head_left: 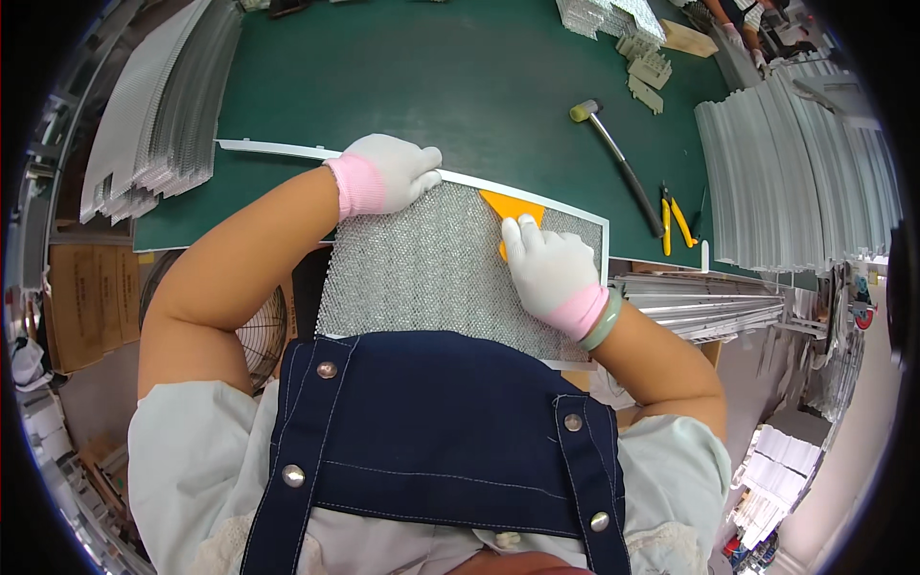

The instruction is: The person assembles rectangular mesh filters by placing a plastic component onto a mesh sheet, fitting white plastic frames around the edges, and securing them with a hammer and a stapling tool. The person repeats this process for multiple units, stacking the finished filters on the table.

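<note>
A grey metal mesh panel (pixel 412 259) lies in front of me, partly over the table's near edge. White frame strip (pixel 522 195) runs along its far side and continues down its right side. My left hand (pixel 388 172), in a white glove with a pink cuff, grips the far strip near the mesh's left corner, fingers bent over it. The strip's loose end sticks out to the left. In my gloved right hand (pixel 551 268) is a flat orange scraper (pixel 513 208), its wide edge against the mesh beside the far strip. My palm hides part of the scraper.
On the green table (pixel 402 77) lie a mallet (pixel 618 158) and yellow-handled pliers (pixel 676 222) to the right. Stacked mesh sheets (pixel 168 105) stand left; white frame strips (pixel 776 172) are piled right. Small metal brackets (pixel 650 72) sit at the far right. Another person (pixel 747 29) works beyond.
</note>
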`<control>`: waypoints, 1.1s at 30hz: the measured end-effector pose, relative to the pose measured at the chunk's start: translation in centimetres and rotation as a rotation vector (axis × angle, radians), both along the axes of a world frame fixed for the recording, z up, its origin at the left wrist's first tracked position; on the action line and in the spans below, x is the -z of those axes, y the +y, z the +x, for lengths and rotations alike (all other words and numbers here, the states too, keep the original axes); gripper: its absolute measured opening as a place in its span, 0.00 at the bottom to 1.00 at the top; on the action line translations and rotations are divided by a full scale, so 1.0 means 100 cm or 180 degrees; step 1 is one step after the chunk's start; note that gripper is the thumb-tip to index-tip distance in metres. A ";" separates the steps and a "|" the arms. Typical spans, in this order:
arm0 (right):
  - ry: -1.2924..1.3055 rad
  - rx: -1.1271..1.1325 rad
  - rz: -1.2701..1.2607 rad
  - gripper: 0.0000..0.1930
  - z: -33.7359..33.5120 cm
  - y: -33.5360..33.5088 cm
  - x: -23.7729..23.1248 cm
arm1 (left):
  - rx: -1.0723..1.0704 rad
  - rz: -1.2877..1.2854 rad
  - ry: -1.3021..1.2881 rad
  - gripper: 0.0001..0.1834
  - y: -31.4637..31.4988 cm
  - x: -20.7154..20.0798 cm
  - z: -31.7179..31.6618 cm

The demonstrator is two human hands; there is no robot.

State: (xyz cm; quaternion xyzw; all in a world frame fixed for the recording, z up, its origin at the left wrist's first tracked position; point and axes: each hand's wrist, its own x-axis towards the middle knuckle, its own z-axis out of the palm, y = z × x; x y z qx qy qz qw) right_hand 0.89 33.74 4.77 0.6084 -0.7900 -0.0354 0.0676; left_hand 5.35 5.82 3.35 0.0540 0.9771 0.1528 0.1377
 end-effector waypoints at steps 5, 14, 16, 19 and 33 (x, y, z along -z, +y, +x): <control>-0.0380 -0.0469 -0.0078 0.16 0.030 0.016 -0.010 | -0.0106 0.0038 -0.0150 0.16 -0.004 -0.005 -0.001; -0.0225 -0.0371 0.0161 0.09 0.039 -0.085 -0.010 | 0.0861 0.0377 -0.0330 0.19 -0.038 0.030 -0.035; -0.0341 -0.0448 -0.0190 0.09 0.029 -0.090 -0.008 | 0.0433 0.0392 -0.0760 0.18 -0.023 0.004 -0.035; -0.0242 -0.0428 0.0053 0.12 0.035 -0.084 -0.012 | 0.0501 0.0355 -0.0614 0.19 -0.031 0.006 -0.031; 0.0122 -0.0399 -0.0214 0.09 0.013 -0.102 0.008 | 0.0145 0.0620 -0.1118 0.23 -0.028 -0.015 -0.039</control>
